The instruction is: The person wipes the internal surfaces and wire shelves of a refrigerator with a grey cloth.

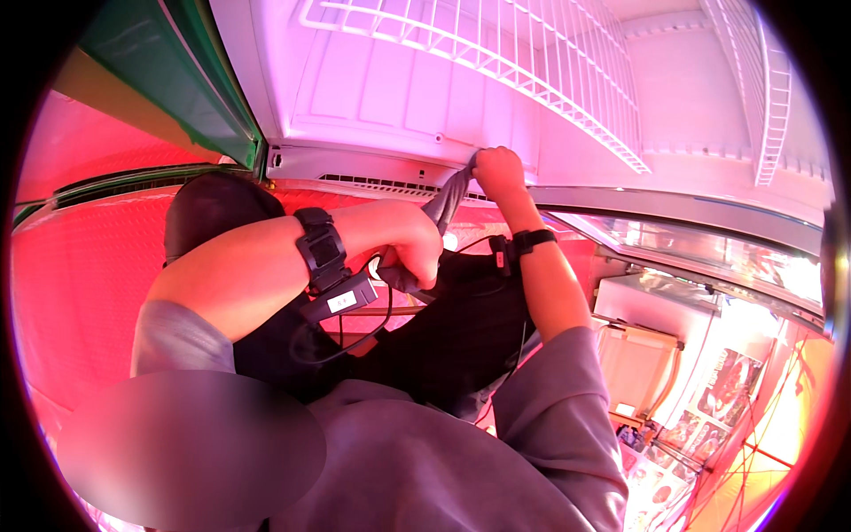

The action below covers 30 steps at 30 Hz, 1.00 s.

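Observation:
A grey cloth (453, 195) is stretched and twisted between my two hands, just in front of an opened white refrigerated cabinet (372, 84). My right hand (500, 174) is closed in a fist around the cloth's upper end, by the cabinet's lower front edge. Lower and to the left, my left hand (415, 255) grips the other end, its fingers curled and partly hidden. Both wrists carry black straps with small devices; a cable hangs from the box (339, 300) by the left wrist.
White wire shelves (532, 78) stick out inside the cabinet above my hands. A dark vent grille (377, 185) runs along its lower edge. A glass door (709, 251) stands to the right, a green panel (164, 66) to the left. Red textured flooring (84, 293) lies at the left.

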Available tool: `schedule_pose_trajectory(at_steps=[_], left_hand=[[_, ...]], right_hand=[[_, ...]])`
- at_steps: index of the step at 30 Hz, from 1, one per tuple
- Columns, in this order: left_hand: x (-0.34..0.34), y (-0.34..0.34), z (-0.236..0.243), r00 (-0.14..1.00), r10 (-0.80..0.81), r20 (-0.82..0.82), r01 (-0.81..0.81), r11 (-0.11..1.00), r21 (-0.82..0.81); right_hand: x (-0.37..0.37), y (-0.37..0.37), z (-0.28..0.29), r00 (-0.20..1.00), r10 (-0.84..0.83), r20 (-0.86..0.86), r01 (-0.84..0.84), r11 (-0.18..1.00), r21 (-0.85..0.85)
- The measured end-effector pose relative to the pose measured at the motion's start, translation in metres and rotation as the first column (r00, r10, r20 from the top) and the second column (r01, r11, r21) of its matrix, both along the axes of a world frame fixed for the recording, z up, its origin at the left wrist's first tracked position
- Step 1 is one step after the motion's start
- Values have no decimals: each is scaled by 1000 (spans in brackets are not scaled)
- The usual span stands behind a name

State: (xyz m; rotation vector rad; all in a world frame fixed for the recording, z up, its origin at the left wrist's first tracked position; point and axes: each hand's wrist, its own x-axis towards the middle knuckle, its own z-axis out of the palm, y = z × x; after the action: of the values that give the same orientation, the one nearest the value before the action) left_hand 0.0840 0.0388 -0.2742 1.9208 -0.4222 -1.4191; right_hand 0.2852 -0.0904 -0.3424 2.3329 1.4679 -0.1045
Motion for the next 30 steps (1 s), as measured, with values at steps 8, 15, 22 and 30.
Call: schedule_pose_trajectory(at_steps=[8, 15, 22, 30], left_hand=[[-5, 1, 3, 970, -176, -166, 179, 984, 3], [-9, -3, 9, 954, -266, -137, 274, 961, 41], [-10, 0, 13, 946, -256, -197, 276, 958, 81], [-11, 0, 3, 945, -282, -165, 306, 940, 150]], right_hand=[[-32, 34, -5, 993, 117, -7, -116, 990, 75], [-50, 58, -1, 991, 124, -43, -121, 991, 60], [-67, 79, -4, 983, 174, -57, -168, 981, 94], [-113, 116, -23, 936, 341, -91, -261, 843, 471]])
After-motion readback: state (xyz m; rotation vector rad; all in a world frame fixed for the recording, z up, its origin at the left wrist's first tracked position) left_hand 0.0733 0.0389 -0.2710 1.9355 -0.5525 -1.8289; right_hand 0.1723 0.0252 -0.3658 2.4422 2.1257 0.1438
